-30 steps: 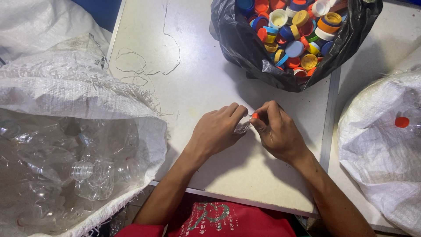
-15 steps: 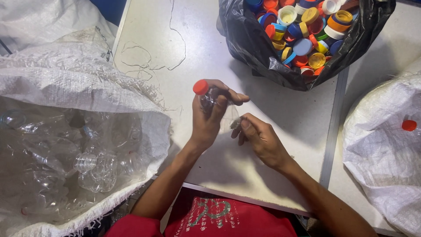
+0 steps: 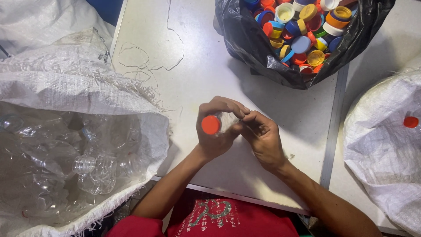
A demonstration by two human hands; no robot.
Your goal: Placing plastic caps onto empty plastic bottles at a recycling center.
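Left fingers: I saw the left hand [image 3: 215, 131] curled shut around a small clear plastic bottle [image 3: 227, 119], fingers over the top and thumb beneath, which I judged was a grip meant to keep the bottle from turning.

Bottle: it was held above the table, lying roughly level between the two hands, most of its body hidden by the fingers.

Cap: the orange cap [image 3: 211, 125] sat on the bottle's neck and faced me, poking out on the thumb side of the left hand, so that end was left free.

Right fingers: the right hand [image 3: 262, 138] was bunched closed against the bottle's other end, fingertips touching the left hand's fingers; I could not tell exactly what it pinched there, though it looked like a bracing or picking hold on the bottle.

Table: the white table [image 3: 206, 74] lay beneath both hands, with loose threads [image 3: 144, 66] strewn on it farther off.

Black bag: a black plastic bag [image 3: 254, 48] stood open beyond the hands, full of loose coloured caps [image 3: 302, 26], within easy reach, I judged.

Left sack: a white woven sack [image 3: 66, 83] lay open beside the left arm, holding clear uncapped bottles [image 3: 87, 166].

Right sack: another white sack [image 3: 386, 145] lay to the right, with one orange cap [image 3: 411, 122] showing at its edge.
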